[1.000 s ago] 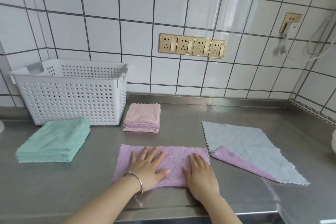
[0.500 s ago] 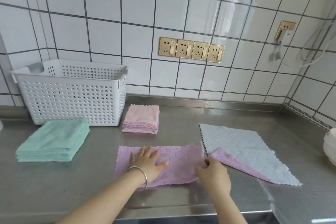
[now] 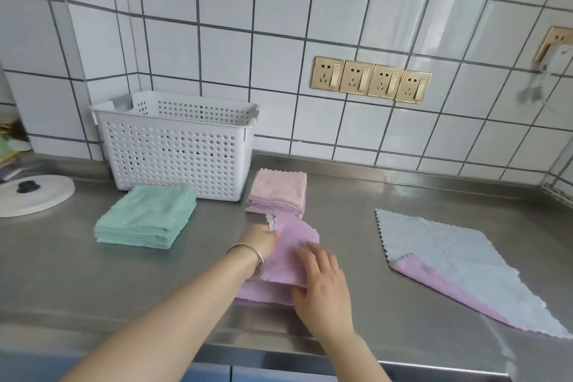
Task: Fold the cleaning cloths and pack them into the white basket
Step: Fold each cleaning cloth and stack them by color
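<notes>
So we've got the purple cloth (image 3: 288, 253) folded over on itself low in the middle of the frame, sitting on the steel desk (image 3: 356, 220) close to its front edge. Our left hand (image 3: 259, 237) has its fingers curled onto the cloth's upper left corner, where a bit of scalloped grey edge peeks out, and our right hand (image 3: 322, 285) lies on the folded layer with fingers mostly straight and a little spread, thumb down at the lower fold. The white basket (image 3: 176, 146) stands up against the tiled wall, upper left of center. The green stack (image 3: 145, 217) lies just in front of it, and the pink stack (image 3: 279, 192) is just beside its right end, nearly touching the cloth's top edge. Off to the right a grey-and-purple cloth (image 3: 459, 260) lies flat with one corner turned over, well apart from our hands, with bare steel between. A white lid (image 3: 34, 195) sits at the left edge.
</notes>
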A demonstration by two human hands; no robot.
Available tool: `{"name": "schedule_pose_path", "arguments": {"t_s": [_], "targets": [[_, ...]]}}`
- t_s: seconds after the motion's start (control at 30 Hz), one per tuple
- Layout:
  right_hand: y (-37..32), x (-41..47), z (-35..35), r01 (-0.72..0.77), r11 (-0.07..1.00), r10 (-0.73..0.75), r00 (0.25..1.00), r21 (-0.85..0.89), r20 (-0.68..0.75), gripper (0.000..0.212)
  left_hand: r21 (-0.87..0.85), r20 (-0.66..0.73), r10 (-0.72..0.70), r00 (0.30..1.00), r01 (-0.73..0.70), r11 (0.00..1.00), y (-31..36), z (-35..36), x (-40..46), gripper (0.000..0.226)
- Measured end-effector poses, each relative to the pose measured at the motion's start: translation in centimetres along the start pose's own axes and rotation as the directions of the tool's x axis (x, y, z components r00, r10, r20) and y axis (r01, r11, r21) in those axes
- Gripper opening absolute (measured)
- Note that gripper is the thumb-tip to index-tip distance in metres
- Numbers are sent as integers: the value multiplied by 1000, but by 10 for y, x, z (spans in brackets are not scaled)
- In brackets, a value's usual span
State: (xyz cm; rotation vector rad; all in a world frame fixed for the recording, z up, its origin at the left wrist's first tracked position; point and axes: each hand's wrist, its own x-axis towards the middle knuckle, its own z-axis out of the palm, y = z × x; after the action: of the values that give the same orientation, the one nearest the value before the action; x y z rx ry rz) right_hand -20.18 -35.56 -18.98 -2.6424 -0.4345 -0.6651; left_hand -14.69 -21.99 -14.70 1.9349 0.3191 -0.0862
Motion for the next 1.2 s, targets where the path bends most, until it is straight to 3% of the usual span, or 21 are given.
{"name": "schedule_pose_path", "arguments": {"t_s": [0.1,0.2,0.3,0.37,0.5,0.7,0.87,0.97,1.07,1.2], "targets": [[6,-4,7,-46,999,46,994,-11,97,70,-22,-9,-26,1000,26,999,-11,-11,9,28],[0,-5,6,-97,993,85,980,64,180,71,-29,-40,-6,999,5,1000,-20,-16,9,10],[-6,-5,1,-123,990,99,958,75,270,71,-33,-169,-30,985,25,999,-31,-15,10,35],[-7,-6,3,-125,989,100,956,76,274,71,-33,-235,-58,970,51,998,-32,-15,9,34],[-5,-7,6,-139,988,115,953,67,281,71,108,-166,-75,983,94,990,-30,-16,13,31],[-3,-10,12,-115,991,96,968,70,234,69,72,-167,-161,973,175,982,-25,-18,19,37],[-6,-9,19,-86,996,80,984,30,161,68,316,-230,87,969,-10,949,-17,-26,17,13],[-6,-9,20,-92,996,86,981,23,175,67,341,-266,177,948,-79,937,-16,-34,18,24],[-11,-8,16,-75,997,71,984,20,166,64,302,-256,132,958,-50,952,-22,-41,20,27],[-15,-7,11,-108,994,93,948,33,305,63,188,-193,-12,981,49,981,-39,-43,25,23]]}}
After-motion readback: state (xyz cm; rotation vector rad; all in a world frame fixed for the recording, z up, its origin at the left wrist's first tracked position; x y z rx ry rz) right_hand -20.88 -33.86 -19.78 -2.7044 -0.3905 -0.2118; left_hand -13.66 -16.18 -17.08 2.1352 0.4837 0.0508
